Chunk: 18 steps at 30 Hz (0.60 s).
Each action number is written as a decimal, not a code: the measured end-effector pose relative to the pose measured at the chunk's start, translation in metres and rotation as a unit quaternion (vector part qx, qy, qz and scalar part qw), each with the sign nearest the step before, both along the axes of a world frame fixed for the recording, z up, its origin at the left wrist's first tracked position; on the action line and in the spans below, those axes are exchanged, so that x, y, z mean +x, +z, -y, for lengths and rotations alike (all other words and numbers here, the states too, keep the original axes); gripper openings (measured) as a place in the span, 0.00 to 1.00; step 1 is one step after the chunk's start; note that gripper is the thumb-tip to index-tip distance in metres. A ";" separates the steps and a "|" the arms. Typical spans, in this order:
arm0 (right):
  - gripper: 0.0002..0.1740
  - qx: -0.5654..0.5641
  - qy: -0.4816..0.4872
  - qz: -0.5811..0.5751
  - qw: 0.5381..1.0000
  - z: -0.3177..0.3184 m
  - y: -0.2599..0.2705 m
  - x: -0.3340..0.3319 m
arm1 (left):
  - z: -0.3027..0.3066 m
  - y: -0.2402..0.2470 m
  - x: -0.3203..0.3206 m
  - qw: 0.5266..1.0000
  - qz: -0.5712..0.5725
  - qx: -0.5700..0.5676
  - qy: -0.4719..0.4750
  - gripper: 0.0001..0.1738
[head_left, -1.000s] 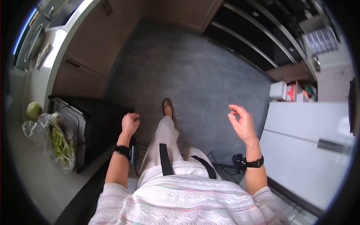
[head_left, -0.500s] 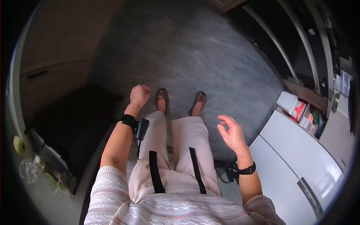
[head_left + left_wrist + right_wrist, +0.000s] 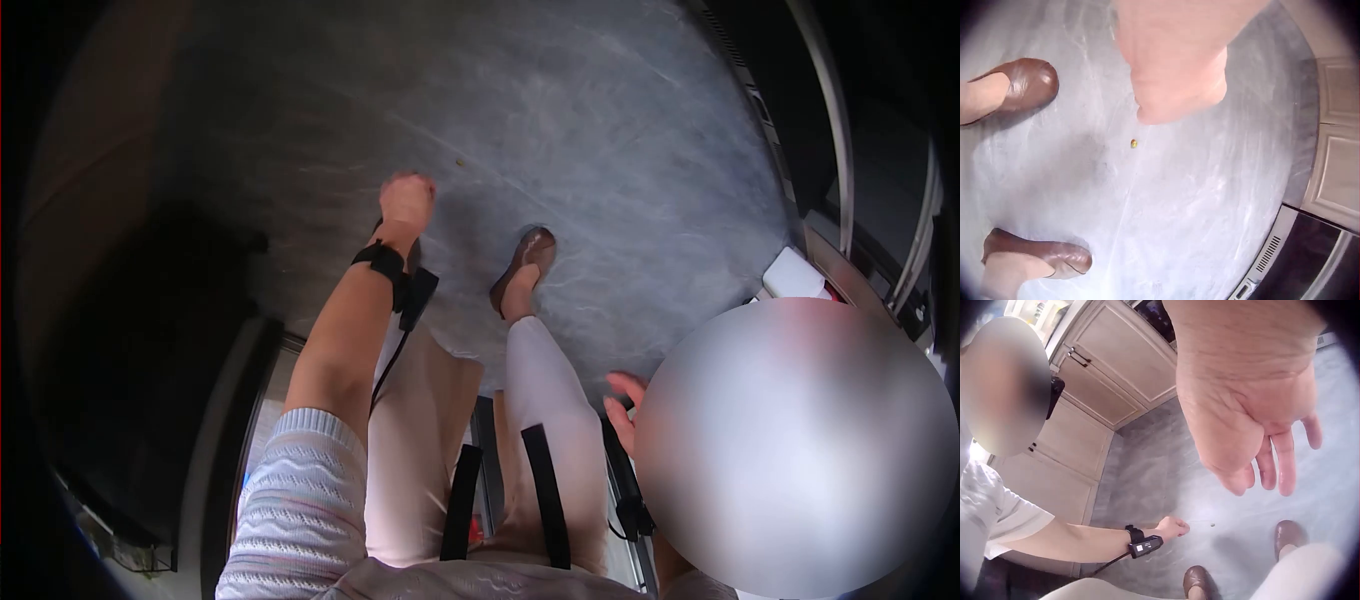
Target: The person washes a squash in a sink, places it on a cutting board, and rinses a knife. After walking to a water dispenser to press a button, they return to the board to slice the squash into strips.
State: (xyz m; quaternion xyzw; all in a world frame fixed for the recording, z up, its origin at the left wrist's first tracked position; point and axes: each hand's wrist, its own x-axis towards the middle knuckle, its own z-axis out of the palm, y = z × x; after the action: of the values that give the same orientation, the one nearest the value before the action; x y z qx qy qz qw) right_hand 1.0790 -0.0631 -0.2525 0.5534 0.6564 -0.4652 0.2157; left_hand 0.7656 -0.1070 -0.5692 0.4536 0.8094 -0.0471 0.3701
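1 small yellowish speck (image 3: 1134,144) on floor (image 3: 1166,194), near left hand (image 3: 1175,69), apart; left fingers curled, grip can't tell. Right hand (image 3: 1254,406) open, relaxed.

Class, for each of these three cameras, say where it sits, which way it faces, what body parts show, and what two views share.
Head: on the head, facing down at floor; left hand, legs.
Left wrist: facing past that hand; shoes.
Right wrist: facing past the right hand towards cabinets; left arm, shoes.
Both wrist views share shoes and a floor speck.
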 end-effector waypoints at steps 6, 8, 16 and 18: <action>0.18 -0.013 -0.005 0.036 0.999 -0.022 -0.039 0.025 | -0.019 -0.078 0.027 0.994 -0.022 0.084 -0.067 0.07; 0.19 -0.005 -0.004 0.055 0.998 -0.028 -0.045 0.028 | -0.019 -0.098 0.031 0.991 -0.029 0.099 -0.082 0.06; 0.19 0.014 0.026 0.060 0.998 -0.050 -0.066 0.039 | -0.029 -0.131 0.036 0.980 -0.076 0.094 -0.160 0.08; 0.19 0.007 0.009 0.064 0.998 -0.055 -0.062 0.036 | -0.033 -0.118 0.030 0.982 -0.074 0.041 -0.171 0.08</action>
State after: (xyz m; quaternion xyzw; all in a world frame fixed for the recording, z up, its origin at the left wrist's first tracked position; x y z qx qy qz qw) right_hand 1.1148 -0.0080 -0.3150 0.5777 0.6496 -0.4221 0.2571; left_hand 0.7961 -0.0744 -0.6871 0.5951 0.7465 -0.1101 0.2766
